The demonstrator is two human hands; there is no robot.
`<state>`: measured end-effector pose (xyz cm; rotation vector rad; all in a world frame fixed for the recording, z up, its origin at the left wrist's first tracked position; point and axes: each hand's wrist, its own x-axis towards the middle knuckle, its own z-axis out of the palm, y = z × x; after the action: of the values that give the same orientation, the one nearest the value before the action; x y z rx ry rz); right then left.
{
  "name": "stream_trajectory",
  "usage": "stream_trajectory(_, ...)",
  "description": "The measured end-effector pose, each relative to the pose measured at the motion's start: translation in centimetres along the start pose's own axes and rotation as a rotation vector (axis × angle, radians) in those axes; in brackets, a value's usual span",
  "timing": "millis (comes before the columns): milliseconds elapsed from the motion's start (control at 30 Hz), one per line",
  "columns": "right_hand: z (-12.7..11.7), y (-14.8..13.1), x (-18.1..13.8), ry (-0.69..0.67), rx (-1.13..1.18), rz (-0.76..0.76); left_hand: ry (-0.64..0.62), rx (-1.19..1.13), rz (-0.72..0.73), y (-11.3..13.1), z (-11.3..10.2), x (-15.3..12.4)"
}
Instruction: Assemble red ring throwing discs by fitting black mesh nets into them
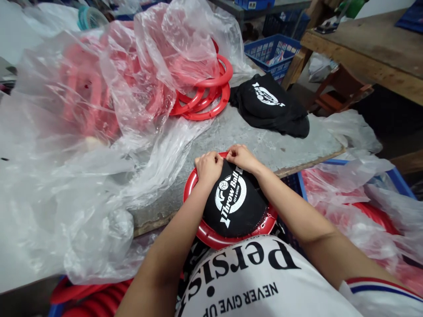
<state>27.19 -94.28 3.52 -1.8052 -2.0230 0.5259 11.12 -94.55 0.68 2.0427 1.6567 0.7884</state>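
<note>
A red plastic ring [214, 239] rests between my body and the table's near edge, tilted towards me. Black fabric [246, 218] with a white "Throw Ball" print is stretched across its inside. At the ring's far rim, my left hand [209, 166] is closed, its fingertips pressed on the fabric's edge. A short gap to the right, my right hand [243, 157] pinches the same edge against the rim. My fingers partly hide the far rim. Along the near right side, a dotted seam shows where fabric meets ring.
Red rings [211, 99] in clear plastic bags [132, 88] cover the table's left and back. A pile of printed black fabric [271, 105] lies at the right on the grey tabletop [224, 134]. Blue crates [302, 187] with bagged red parts stand below, and another blue basket [274, 50] sits behind.
</note>
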Motion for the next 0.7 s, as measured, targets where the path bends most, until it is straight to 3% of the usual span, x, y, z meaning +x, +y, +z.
stream_trajectory(700,-0.1,-1.2,-0.6,0.01,-0.159,0.105,-0.003,0.019,-0.026,0.8,-0.4,-0.2)
